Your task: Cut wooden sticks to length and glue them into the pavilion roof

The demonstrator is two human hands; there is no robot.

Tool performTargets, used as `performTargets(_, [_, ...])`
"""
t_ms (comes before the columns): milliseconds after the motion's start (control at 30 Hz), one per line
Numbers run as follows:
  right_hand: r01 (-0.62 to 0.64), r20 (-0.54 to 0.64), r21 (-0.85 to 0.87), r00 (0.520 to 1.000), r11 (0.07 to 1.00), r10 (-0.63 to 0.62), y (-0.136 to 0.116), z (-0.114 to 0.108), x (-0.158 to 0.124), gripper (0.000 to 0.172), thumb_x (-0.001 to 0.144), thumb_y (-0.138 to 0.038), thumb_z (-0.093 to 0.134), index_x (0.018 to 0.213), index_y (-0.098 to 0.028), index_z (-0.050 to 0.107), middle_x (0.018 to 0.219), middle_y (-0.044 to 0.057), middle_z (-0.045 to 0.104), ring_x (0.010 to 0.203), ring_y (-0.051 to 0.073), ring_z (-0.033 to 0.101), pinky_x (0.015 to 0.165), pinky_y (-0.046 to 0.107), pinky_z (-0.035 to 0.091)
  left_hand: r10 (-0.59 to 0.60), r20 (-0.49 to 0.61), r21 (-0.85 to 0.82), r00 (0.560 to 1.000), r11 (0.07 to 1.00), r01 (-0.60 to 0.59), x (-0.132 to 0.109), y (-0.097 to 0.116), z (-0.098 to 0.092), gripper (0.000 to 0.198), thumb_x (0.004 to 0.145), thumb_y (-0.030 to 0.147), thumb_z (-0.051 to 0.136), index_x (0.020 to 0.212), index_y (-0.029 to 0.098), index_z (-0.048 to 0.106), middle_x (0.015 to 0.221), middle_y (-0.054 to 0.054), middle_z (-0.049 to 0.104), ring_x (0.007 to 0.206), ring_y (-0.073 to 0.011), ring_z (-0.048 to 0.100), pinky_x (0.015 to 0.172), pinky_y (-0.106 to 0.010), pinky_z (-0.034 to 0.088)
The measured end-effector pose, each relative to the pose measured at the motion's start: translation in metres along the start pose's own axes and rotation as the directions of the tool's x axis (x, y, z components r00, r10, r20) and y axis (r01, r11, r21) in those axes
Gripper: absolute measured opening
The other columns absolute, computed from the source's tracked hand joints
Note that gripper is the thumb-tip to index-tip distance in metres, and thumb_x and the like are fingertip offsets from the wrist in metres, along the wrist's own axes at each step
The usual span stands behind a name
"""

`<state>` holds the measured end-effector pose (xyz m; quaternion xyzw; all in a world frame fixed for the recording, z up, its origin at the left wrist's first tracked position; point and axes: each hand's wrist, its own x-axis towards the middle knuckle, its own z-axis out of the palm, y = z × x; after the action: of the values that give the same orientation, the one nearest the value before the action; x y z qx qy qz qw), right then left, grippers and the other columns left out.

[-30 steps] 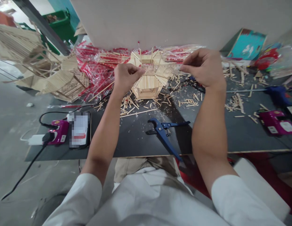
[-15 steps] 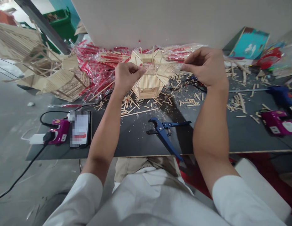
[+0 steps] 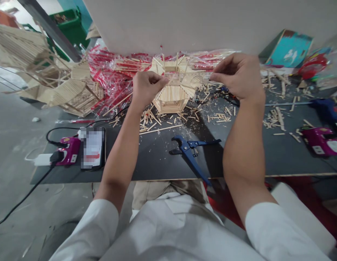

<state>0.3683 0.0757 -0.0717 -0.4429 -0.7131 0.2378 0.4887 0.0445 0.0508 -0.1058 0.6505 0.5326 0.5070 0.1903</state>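
Observation:
A hexagonal model built of pale wooden sticks [image 3: 173,95] stands near the back of the dark table, its slatted roof towards me. My left hand [image 3: 149,87] is pinched, thumb against fingers, at the model's upper left side. To the right of the model my right hand [image 3: 237,74] is raised, thumb and fingertips also pinched together. Something faint and see-through appears between the two pinches, over the model; its kind is not clear. Nearer to me lies a blue hand cutter [image 3: 188,150] with its handles spread, touched by neither hand.
Red-and-clear plastic wrapping [image 3: 114,79] and stick offcuts [image 3: 150,119] surround the model. At left are a phone [image 3: 92,148], a purple power strip [image 3: 69,150] and larger stick models [image 3: 67,92]. Another purple power strip [image 3: 321,141] and a blue glue gun [image 3: 324,108] are at right.
Almost nothing differs. Both hands hold the same pinched poses, with my right hand shifted very slightly.

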Motion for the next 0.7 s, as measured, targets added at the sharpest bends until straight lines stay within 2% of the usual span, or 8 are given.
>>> performTargets(133, [0.024,0.004,0.001,1.0,1.0,-0.024,-0.0011,0.0001,-0.0003,0.055,0.055,-0.069,0.104,0.08,-0.026,0.078,0.083,0.006,0.078,0.073,0.023,0.069,0.075,0.047,0.058,0.0,0.015,0.005,1.0,1.0,0.0,0.0007,0.0,-0.0001,0.036,0.083,0.051,0.087,0.079,0.019,0.071,0.065,-0.001,0.066,0.068,-0.0124,0.052,0.062,-0.033,0.039])
performTargets(267, [0.017,0.004,-0.005,1.0,1.0,-0.017,-0.0003,0.001,0.0005,0.06,0.052,-0.073,0.103,0.079,-0.026,0.078,0.084,0.007,0.079,0.074,0.024,0.069,0.074,0.048,0.058,0.004,0.026,0.009,1.0,1.0,-0.004,0.0018,-0.0007,0.0,0.038,0.082,0.053,0.087,0.079,0.02,0.069,0.066,-0.001,0.067,0.068,-0.0129,0.052,0.062,-0.034,0.038])
performTargets(400, [0.008,-0.007,-0.01,1.0,1.0,-0.008,0.0006,0.0019,0.0019,0.064,0.046,-0.077,0.103,0.076,-0.027,0.076,0.083,0.009,0.078,0.074,0.027,0.069,0.078,0.053,0.06,-0.009,0.046,0.01,0.999,1.0,0.009,0.002,-0.0011,-0.0007,0.049,0.082,0.065,0.085,0.082,0.02,0.068,0.066,-0.001,0.065,0.072,-0.0138,0.052,0.065,-0.034,0.038])
performTargets(500, [0.003,-0.009,-0.007,1.0,1.0,-0.003,-0.0005,0.0022,0.0014,0.061,0.048,-0.073,0.104,0.076,-0.027,0.076,0.083,0.009,0.079,0.074,0.027,0.069,0.077,0.052,0.059,-0.026,0.068,0.026,0.997,0.999,0.024,0.0016,-0.0001,-0.0014,0.058,0.081,0.074,0.085,0.083,0.019,0.068,0.065,-0.001,0.063,0.076,-0.0142,0.051,0.068,-0.034,0.039])
performTargets(567, [-0.002,-0.008,-0.011,1.0,1.0,0.001,-0.0014,0.002,0.0006,0.057,0.052,-0.07,0.105,0.077,-0.027,0.076,0.085,0.008,0.079,0.076,0.027,0.07,0.078,0.051,0.059,-0.02,0.053,0.032,0.998,0.999,0.018,0.0013,0.0005,-0.0015,0.054,0.082,0.071,0.085,0.081,0.019,0.068,0.065,-0.001,0.064,0.074,-0.0141,0.052,0.066,-0.034,0.039])
performTargets(700, [-0.009,0.001,-0.027,1.0,1.0,0.009,-0.0026,0.0016,-0.0006,0.055,0.054,-0.069,0.105,0.078,-0.028,0.077,0.085,0.008,0.079,0.076,0.027,0.07,0.082,0.053,0.061,0.015,0.001,0.011,1.0,1.0,-0.015,0.0006,0.0024,-0.0009,0.032,0.083,0.048,0.087,0.076,0.022,0.071,0.067,-0.002,0.068,0.066,-0.0148,0.056,0.062,-0.035,0.04])
